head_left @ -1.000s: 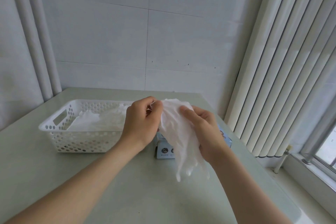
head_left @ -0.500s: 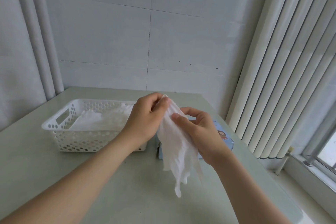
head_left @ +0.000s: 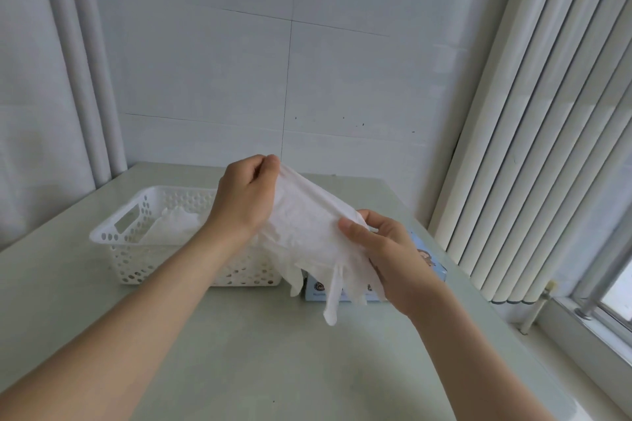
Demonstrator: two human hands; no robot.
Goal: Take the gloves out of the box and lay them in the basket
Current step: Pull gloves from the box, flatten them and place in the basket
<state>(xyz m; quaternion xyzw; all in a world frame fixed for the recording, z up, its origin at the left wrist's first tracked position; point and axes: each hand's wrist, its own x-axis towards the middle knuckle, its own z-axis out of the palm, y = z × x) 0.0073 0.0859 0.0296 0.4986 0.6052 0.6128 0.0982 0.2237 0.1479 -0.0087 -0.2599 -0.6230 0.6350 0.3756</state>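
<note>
A thin white disposable glove (head_left: 307, 229) hangs stretched in the air. The left hand (head_left: 244, 202) pinches its cuff at eleven o'clock and the right hand (head_left: 386, 256) pinches it at four o'clock, with the glove's fingers dangling. Behind it a light-blue cardboard box (head_left: 434, 272) lies on the pale green table (head_left: 273, 352). At the box's nine o'clock stands a white perforated plastic basket (head_left: 136, 267) — more white gloves (head_left: 178, 225) lie inside.

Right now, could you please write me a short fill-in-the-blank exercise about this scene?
1. The left hand and the right hand together hold up one white ____.
2. Other gloves already lie in the perforated white ____.
3. Behind the right hand, a blue ____ sits on the table.
Missing words: glove; basket; box.
</note>
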